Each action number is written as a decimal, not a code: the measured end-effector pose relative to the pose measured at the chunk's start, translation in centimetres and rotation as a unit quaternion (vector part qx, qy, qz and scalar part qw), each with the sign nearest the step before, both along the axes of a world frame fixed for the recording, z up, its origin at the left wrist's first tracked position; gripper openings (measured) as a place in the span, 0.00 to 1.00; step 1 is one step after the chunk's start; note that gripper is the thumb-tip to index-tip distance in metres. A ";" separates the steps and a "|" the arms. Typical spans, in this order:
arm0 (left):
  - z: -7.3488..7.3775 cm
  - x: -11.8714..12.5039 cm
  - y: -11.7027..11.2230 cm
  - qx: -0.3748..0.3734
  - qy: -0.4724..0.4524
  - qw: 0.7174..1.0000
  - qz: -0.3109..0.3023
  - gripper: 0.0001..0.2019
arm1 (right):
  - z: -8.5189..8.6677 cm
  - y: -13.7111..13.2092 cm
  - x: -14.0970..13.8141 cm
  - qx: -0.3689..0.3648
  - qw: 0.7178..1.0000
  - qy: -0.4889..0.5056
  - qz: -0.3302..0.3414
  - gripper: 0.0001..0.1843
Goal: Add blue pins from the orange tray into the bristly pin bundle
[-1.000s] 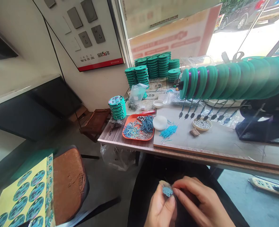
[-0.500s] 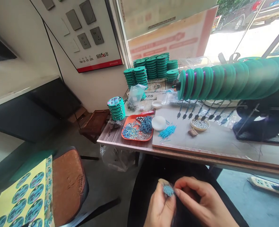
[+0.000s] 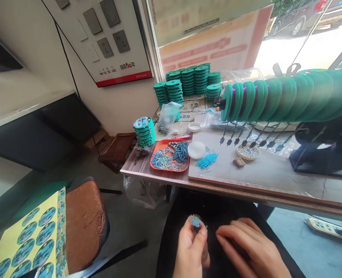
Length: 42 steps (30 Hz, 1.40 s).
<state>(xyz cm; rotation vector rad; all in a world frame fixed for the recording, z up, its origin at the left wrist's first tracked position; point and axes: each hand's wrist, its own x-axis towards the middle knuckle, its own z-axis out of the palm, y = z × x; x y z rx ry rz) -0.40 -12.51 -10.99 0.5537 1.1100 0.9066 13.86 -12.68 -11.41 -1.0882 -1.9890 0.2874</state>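
Observation:
My left hand (image 3: 192, 247) is closed around a small bundle of blue pins (image 3: 195, 221), held upright over my lap with the tips showing above the fingers. My right hand (image 3: 248, 247) sits just to the right of it, a short gap away, fingers curled and pinched together; what they hold, if anything, is too small to make out. Both hands are below the front edge of the table (image 3: 231, 191).
On the table are an orange tray (image 3: 155, 166) of blue and silver pins, a loose pile of blue pins (image 3: 206, 160), a white lid (image 3: 196, 150), a small bowl (image 3: 248, 152), stacks of green spools (image 3: 188, 81) and a rod of green discs (image 3: 278, 98). A brown stool (image 3: 84, 224) and a sticker sheet (image 3: 29, 239) stand at left.
My right hand has drawn away from the bundle to the right. My left hand has shifted slightly left and turned the bundle more upright.

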 end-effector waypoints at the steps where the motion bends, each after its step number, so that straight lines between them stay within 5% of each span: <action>1: 0.0 0.0 0.0 -0.005 -0.003 1.000 0.003 0.28 | 0.0 0.0 -0.1 0.005 1.000 -0.013 0.013 0.04; 19: 0.2 0.0 -0.1 -0.004 -0.005 1.000 -0.005 0.27 | -0.4 0.2 -0.8 0.042 0.999 -0.007 0.016 0.07; 26: -0.8 -0.2 -0.5 0.071 0.078 0.994 -0.016 0.22 | 0.0 0.5 -0.9 0.065 0.997 -0.022 -0.035 0.05; 34: -0.1 -0.2 0.0 0.119 0.100 0.987 0.049 0.21 | -0.1 0.2 -0.9 0.060 0.997 -0.015 -0.036 0.07; 38: -0.3 -0.2 0.3 0.056 -0.026 0.996 0.062 0.18 | 0.1 0.6 -1.1 0.109 0.988 -0.105 -0.017 0.05; 42: 0.3 0.4 0.4 0.032 -0.205 0.967 0.146 0.15 | 0.5 0.8 -1.6 0.170 0.978 -0.123 0.011 0.13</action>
